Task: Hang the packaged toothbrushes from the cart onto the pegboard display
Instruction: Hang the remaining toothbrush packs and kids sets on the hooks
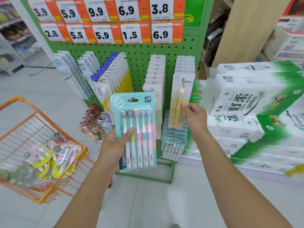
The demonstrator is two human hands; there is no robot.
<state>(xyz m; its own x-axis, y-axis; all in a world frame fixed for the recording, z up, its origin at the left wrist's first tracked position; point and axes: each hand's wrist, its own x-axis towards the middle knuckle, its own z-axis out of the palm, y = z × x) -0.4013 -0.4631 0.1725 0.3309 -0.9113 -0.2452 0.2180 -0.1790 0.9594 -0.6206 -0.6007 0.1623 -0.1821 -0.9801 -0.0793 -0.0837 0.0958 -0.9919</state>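
**Toothbrush packs at the green pegboard**

A shop aisle with pale tiled floor (153, 199); a green pegboard (139, 63) stands under price tags, stacked tissue packs (251, 99) to its right, an orange cart (41, 145) holding packets on the left. The left hand (115, 143) grips a teal five-brush pack (136, 130) before the board. The right hand (195, 117) pinches a yellow single-brush pack (179, 102) hanging on a peg.
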